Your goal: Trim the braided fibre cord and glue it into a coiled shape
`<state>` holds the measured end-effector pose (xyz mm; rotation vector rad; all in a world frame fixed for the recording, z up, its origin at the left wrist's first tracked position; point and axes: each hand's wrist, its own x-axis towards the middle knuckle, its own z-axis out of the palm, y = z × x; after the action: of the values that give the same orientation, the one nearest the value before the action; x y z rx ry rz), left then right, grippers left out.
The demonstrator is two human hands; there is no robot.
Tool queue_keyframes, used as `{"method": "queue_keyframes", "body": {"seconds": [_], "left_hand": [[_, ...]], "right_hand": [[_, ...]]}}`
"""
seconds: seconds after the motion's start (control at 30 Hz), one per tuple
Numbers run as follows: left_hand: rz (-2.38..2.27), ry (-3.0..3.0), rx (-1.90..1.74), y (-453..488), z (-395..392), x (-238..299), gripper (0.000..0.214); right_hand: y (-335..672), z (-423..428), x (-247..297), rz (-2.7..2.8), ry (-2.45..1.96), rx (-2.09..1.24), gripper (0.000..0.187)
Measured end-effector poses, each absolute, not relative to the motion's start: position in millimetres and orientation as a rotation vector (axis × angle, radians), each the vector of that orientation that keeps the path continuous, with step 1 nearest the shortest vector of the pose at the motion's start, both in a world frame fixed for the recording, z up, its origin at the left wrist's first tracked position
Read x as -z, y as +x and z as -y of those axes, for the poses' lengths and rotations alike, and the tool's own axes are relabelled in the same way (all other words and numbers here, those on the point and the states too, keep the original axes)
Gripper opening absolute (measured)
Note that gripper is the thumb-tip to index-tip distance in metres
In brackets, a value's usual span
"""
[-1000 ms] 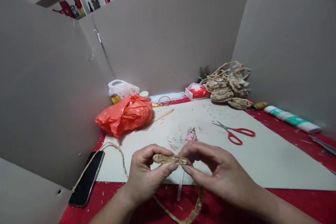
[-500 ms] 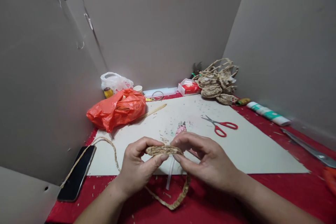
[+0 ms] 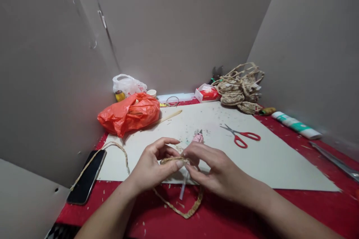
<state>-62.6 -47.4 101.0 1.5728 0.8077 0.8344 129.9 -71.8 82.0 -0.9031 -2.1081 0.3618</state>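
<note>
Between my hands is a small coil of tan braided straw cord (image 3: 171, 160), seen nearly edge-on. My left hand (image 3: 153, 162) pinches its left side, thumb along the near face. At its right end, the thumb and fingers of my right hand (image 3: 211, 164) are closed on the coil's edge. A loop of the braid (image 3: 190, 213) hangs below over the red cloth. More of the cord runs left across the black phone (image 3: 86, 179). Behind my right hand lies a pink glue gun (image 3: 198, 137), partly hidden, with a clear glue stick (image 3: 183, 186) showing below the hands.
Red-handled scissors (image 3: 240, 135) lie on the white board (image 3: 280, 164). An orange plastic bag (image 3: 130, 114) sits at the back left. Bundled straw cord (image 3: 238, 89) and a red tissue pack (image 3: 206, 92) stand at the back right. Grey panels (image 3: 179, 33) enclose the table.
The coil has tilted and shows a thinner edge. My left fingers have lifted off its top, while the right fingertips stay at its right end. The view has shifted slightly.
</note>
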Motion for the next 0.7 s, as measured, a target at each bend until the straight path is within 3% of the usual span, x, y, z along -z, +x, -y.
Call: {"method": "queue_keyframes", "body": {"seconds": [0.57, 0.7], "left_hand": [[-0.877, 1.562, -0.86, -56.8, 48.2, -95.7, 0.031], [-0.957, 1.63, -0.955, -56.9, 49.8, -95.8, 0.027]], "right_hand": [[126.1, 74.5, -77.6, 2.069, -0.904, -0.469, 0.031], [125.8, 74.2, -78.8, 1.986, -0.977, -0.497, 0.021]]}}
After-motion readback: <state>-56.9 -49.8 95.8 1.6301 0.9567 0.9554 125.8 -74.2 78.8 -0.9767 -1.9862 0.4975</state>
